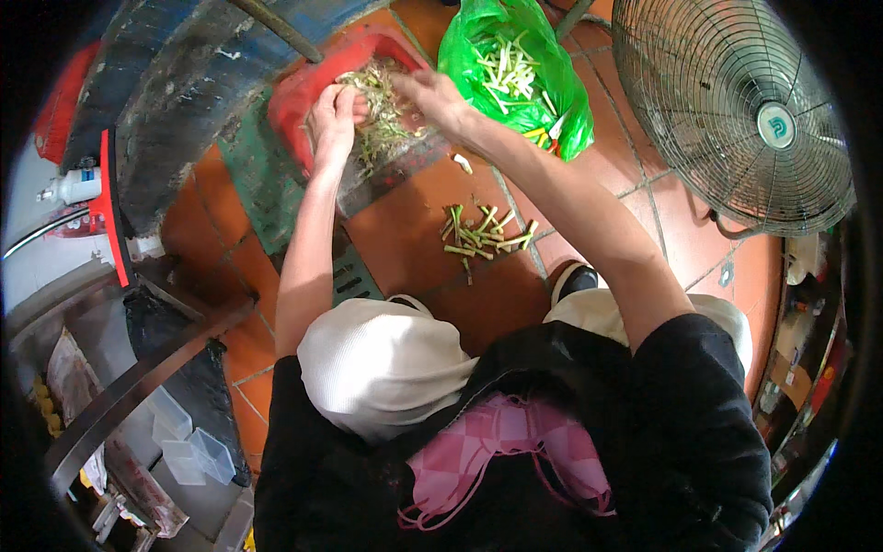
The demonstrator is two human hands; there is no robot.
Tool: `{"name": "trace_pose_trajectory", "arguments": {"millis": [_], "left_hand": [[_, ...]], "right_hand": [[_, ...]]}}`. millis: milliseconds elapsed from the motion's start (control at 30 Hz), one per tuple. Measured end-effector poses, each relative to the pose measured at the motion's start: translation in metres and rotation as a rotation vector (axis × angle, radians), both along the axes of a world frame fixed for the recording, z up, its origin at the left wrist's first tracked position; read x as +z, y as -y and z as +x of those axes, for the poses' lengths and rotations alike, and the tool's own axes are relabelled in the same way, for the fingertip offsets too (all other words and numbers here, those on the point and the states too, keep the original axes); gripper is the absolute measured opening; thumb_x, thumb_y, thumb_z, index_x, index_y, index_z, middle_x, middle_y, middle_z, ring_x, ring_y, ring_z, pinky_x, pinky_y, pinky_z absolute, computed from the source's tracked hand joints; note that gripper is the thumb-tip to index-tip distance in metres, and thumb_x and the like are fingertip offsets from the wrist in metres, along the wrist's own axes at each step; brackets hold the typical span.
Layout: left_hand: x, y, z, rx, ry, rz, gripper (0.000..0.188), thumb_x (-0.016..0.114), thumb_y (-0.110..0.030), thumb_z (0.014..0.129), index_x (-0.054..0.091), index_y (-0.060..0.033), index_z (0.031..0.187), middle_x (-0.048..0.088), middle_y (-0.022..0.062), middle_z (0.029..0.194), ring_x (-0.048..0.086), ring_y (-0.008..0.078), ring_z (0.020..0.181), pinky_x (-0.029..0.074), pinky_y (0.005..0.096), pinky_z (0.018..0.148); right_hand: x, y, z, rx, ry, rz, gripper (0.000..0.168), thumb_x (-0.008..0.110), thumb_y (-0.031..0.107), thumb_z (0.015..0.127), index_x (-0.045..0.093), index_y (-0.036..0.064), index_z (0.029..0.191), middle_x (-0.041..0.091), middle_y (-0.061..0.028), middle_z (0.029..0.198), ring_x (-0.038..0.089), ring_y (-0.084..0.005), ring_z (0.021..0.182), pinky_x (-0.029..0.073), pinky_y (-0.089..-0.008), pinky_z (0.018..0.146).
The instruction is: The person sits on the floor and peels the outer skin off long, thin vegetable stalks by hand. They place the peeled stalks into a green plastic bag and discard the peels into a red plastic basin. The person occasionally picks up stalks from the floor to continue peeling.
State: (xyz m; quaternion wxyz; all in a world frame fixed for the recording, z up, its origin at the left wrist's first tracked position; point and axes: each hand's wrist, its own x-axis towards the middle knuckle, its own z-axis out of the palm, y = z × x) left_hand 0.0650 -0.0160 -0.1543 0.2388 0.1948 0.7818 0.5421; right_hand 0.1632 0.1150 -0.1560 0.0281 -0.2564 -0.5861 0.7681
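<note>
A red plastic dustpan (290,103) lies on the floor ahead of me, full of dry plant trimmings (383,103). My left hand (334,121) is at its left side, fingers curled at the edge of the trimmings; whether it grips any is unclear. Over the right side of the pan is my right hand (431,100), blurred, its fingers partly hidden. Cut pale green stalks (510,69) fill part of an open green plastic bag (462,52) to the right. Nearer me, a small pile of stalk pieces (486,234) rests on the tiles, with one whitish piece (462,163) apart from it.
A large wire-caged fan (731,117) stands at the right. Yellow and red handles (541,138) show at the bag's near edge. To the left are a red-edged squeegee (114,207), a dark metal bar (152,372) and clear plastic containers (196,455). A floor drain grate (352,276) lies below the dustpan.
</note>
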Motion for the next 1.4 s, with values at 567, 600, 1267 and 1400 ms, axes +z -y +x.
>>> {"name": "trace_pose_trajectory", "arguments": {"millis": [567,600,1267,1400], "left_hand": [[-0.119,0.056,0.194,-0.661,-0.805,-0.231,0.058,0.069,-0.021,0.056,0.046,-0.0162,0.109,0.034,0.0091,0.119,0.034,0.0285,0.108,0.032,0.0403,0.086],[-0.123,0.053,0.186,-0.637,-0.802,-0.251,0.056,0.069,-0.021,0.056,0.047,-0.0156,0.108,0.035,0.0091,0.118,0.035,0.0286,0.107,0.032,0.0404,0.085],[-0.121,0.049,0.137,-0.253,-0.474,-0.231,0.038,0.051,-0.009,0.074,0.040,-0.0030,0.110,0.039,0.0149,0.110,0.052,0.0263,0.086,0.042,0.0348,0.072],[-0.114,0.047,0.140,-0.212,-0.282,-0.186,0.035,0.048,-0.010,0.074,0.041,-0.0017,0.107,0.041,0.0151,0.104,0.052,0.0268,0.084,0.043,0.0356,0.070]], "right_hand": [[-0.101,0.018,0.190,0.923,0.466,1.155,0.027,0.056,0.033,0.069,0.057,0.006,0.075,0.057,-0.0119,0.072,0.057,-0.0265,0.068,0.046,-0.0374,0.057],[-0.098,0.026,0.178,0.882,0.458,1.138,0.026,0.055,0.031,0.069,0.056,0.006,0.076,0.057,-0.0124,0.071,0.056,-0.0285,0.068,0.045,-0.0394,0.057],[-0.130,-0.019,0.141,0.116,0.484,1.260,0.017,0.050,0.023,0.074,0.050,0.007,0.081,0.056,-0.0163,0.061,0.056,-0.0323,0.057,0.045,-0.0415,0.050],[-0.136,-0.011,0.135,0.219,0.498,1.352,0.012,0.047,0.020,0.073,0.049,0.009,0.080,0.058,-0.0138,0.069,0.057,-0.0306,0.057,0.045,-0.0392,0.048]]}}
